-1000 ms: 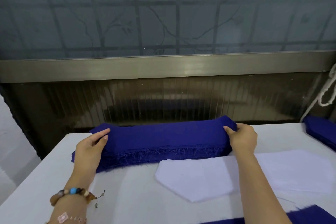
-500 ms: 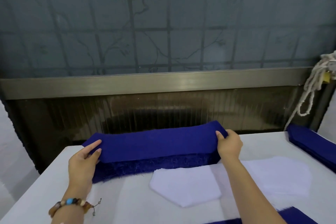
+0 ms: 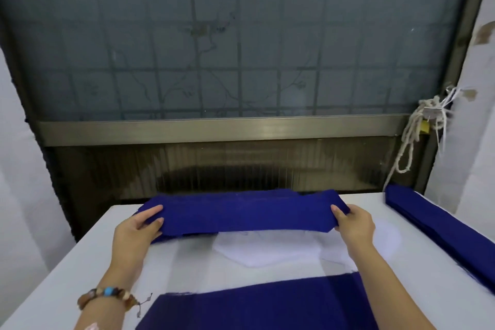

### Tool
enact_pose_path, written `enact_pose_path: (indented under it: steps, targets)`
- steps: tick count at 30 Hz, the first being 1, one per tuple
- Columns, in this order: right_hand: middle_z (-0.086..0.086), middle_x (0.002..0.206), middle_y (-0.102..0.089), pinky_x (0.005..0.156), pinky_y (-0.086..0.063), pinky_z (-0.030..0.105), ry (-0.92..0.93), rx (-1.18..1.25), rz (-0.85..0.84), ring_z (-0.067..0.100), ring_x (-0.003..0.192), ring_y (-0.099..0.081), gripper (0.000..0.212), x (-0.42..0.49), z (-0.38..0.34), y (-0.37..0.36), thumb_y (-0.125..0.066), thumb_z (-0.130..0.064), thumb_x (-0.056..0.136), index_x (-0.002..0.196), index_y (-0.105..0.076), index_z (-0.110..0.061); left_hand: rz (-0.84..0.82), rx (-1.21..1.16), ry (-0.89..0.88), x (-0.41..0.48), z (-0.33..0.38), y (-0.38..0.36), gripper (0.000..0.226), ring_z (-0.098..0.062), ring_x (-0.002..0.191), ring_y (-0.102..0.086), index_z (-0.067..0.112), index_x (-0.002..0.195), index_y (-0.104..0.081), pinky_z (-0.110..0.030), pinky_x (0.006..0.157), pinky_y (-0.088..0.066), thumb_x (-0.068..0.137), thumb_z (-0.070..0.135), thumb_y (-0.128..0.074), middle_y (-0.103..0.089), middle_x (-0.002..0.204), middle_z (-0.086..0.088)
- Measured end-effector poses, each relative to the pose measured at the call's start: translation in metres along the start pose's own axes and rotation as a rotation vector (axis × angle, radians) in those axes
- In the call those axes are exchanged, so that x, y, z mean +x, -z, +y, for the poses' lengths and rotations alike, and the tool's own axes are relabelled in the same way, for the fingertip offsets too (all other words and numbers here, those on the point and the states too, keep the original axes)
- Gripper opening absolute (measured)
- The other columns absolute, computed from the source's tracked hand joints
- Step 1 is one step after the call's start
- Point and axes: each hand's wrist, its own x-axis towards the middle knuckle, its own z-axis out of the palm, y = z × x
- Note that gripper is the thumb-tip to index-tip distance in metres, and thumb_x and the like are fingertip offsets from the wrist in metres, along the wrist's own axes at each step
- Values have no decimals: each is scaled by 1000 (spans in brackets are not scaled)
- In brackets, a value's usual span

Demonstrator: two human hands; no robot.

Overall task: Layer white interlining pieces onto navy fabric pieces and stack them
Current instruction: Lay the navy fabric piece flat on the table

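While the left hand (image 3: 139,228) and right hand (image 3: 353,222) each pinched one end of the navy piece (image 3: 241,214), it stretched along the worktop's (image 3: 80,276) far edge. White interlining (image 3: 267,249) lay just under its near edge, with open worktop to the left. A navy stack (image 3: 442,228) lined the right edge.

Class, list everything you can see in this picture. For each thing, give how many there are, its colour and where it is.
navy fabric piece: one, navy, held by both ends at the table's far side
white interlining pieces: at least two, white, overlapping flat mid-table
near navy fabric: one, navy, flat at the table's near edge
navy stack: one, navy, along the table's right side
table: one, white, under everything
rope: one, cream, tied at the window frame, right
window: one, grey frosted, gridded, behind the table
bracelet: one, brown beads with one blue bead, left wrist
left hand: grips the piece's left end
right hand: grips its right end
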Motion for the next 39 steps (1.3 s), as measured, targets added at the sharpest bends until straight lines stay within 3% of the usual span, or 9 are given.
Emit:
enact_pose_path:
  steps: [5,9,12,18,23,26,29,35,39]
  targets:
    - [14,67,-62,59,-44,32,-18,-76,-22,31,68,-64,35,-24,13,34,-64,-30,91,72,-56,-1,10,0,36,-43,3,8,33,-13,90,-64,12,123,-66,-22,70,-56,92,1,-61,-63,103,-1]
    - [8,70,-62,53,-38,26,-12,-110,-58,24,67,-61,26,-46,30,53,-63,-29,92,78,-59,-7,15,3,69,-72,-2,15,33,-14,89,-65,13,122,-67,-24,71,-52,92,0,-62,-64,109,-6]
    - [10,64,-59,52,-37,28,3,-94,-74,31,67,-62,30,-57,46,67,-63,-25,92,70,-55,-6,-22,23,105,-90,-8,19,33,-18,93,-65,14,121,-67,-28,73,-54,92,1,-62,-64,112,-7]
    - [15,63,-60,57,-42,32,46,-157,-76,38,68,-61,29,-66,63,85,-64,-23,91,73,-57,-1,-61,84,114,-115,-22,21,29,-23,86,-66,18,115,-70,-38,75,-55,90,3,-66,-67,93,-7]
    - [6,63,-57,53,-38,27,124,-228,-66,26,62,-54,20,-71,68,93,-63,-20,91,76,-58,-7,-61,154,95,-124,-37,21,27,-22,72,-64,19,108,-73,-25,62,-50,88,2,-68,-68,78,-10]
    - [-1,63,-54,52,-33,20,175,-268,-58,14,58,-48,16,-75,70,93,-61,-16,92,79,-58,-8,-52,236,72,-127,-47,23,26,-23,66,-58,20,106,-75,-8,52,-42,86,4,-70,-63,69,-9]
    - [-5,66,-54,52,-30,15,200,-281,-58,5,61,-47,11,-78,72,92,-59,-13,93,82,-57,-10,-41,304,53,-129,-51,23,25,-22,63,-53,24,102,-75,-5,47,-36,85,7,-70,-58,63,-9]
    - [2,70,-57,53,-33,22,217,-304,-56,18,64,-50,11,-81,73,92,-57,-12,93,83,-56,-8,-18,360,-6,-132,-53,23,14,-32,70,-62,21,96,-78,-4,51,-37,86,12,-71,-68,68,-12]
    - [4,68,-56,52,-32,27,201,-366,-54,20,62,-48,16,-81,73,91,-58,-13,91,77,-53,-7,11,425,-31,-134,-49,21,13,-22,64,-57,20,91,-77,-1,54,-37,84,10,-73,-64,65,-6]
